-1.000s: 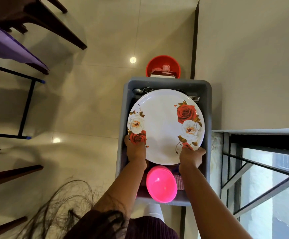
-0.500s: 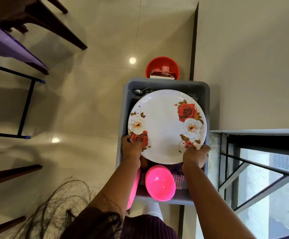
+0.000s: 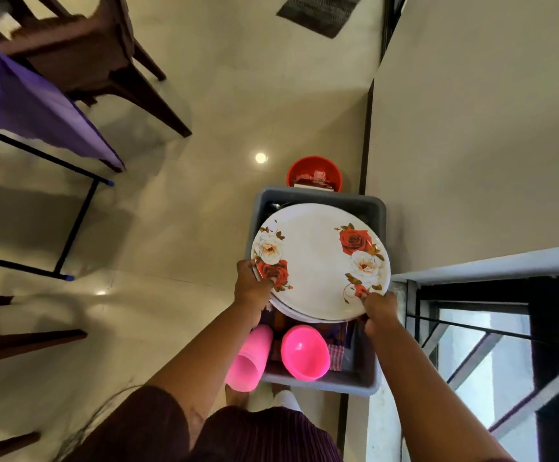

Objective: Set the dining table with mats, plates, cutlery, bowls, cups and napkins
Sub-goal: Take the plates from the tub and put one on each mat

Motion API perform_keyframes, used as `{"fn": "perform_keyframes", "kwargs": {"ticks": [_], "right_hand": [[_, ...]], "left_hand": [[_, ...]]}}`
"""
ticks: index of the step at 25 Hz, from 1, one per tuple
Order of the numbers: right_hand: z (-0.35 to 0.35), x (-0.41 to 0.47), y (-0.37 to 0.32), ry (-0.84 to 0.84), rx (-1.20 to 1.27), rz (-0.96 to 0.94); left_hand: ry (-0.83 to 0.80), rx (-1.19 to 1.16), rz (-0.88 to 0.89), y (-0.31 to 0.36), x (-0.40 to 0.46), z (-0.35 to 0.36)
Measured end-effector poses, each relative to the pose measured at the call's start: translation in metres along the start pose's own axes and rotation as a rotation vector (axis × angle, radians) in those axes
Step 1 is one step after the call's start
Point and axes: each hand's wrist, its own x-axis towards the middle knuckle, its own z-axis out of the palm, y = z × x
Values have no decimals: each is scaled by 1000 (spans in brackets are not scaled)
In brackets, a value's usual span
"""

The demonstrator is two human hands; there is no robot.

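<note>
A stack of white plates with red and white roses (image 3: pixel 318 261) is held above a grey plastic tub (image 3: pixel 376 208) on the floor. My left hand (image 3: pixel 253 285) grips the stack's left rim. My right hand (image 3: pixel 379 306) grips its near right rim. Inside the tub, below the plates, lie a pink bowl (image 3: pixel 304 353), pink cups (image 3: pixel 249 358) and a checked cloth (image 3: pixel 336 355). Cutlery at the tub's far end is mostly hidden by the plates.
A red bucket (image 3: pixel 314 171) stands beyond the tub against the wall. The table with a purple cloth (image 3: pixel 21 105) and a brown chair (image 3: pixel 81 58) are at the upper left. A window frame (image 3: pixel 488 328) is at the right.
The plates have lifted slightly out of the tub, still in both hands. My view has tilted up, so more floor, the table and the chair show.
</note>
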Motion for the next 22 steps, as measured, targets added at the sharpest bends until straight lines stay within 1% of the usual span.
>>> {"fn": "perform_keyframes", "kwargs": {"ticks": [4, 6, 8, 10, 13, 14, 19, 22], "right_hand": [[4, -31, -5, -40, -71, -75], [12, -54, -10, -73, -103, -115], [24, -73, -10, -115, -146, -172], [37, -91, -7, -189, -180, -210], [60, -114, -3, -295, -240, -210], [70, -127, -2, -334, -261, -218], [142, -189, 0, -471, -395, -390], [186, -221, 6, -463, -442, -481]], "left_hand": [[24, -40, 63, -10, -26, -34], [44, -16, 45, -11, -34, -55], [48, -57, 13, -8, -42, -79], [19, -108, -15, -9, -45, -109], [-103, -136, -98, -18, -45, -161], [-114, -161, -117, -24, -44, -180], [-11, -361, -168, -49, -42, -263], [8, -418, -175, -58, -33, -316]]}}
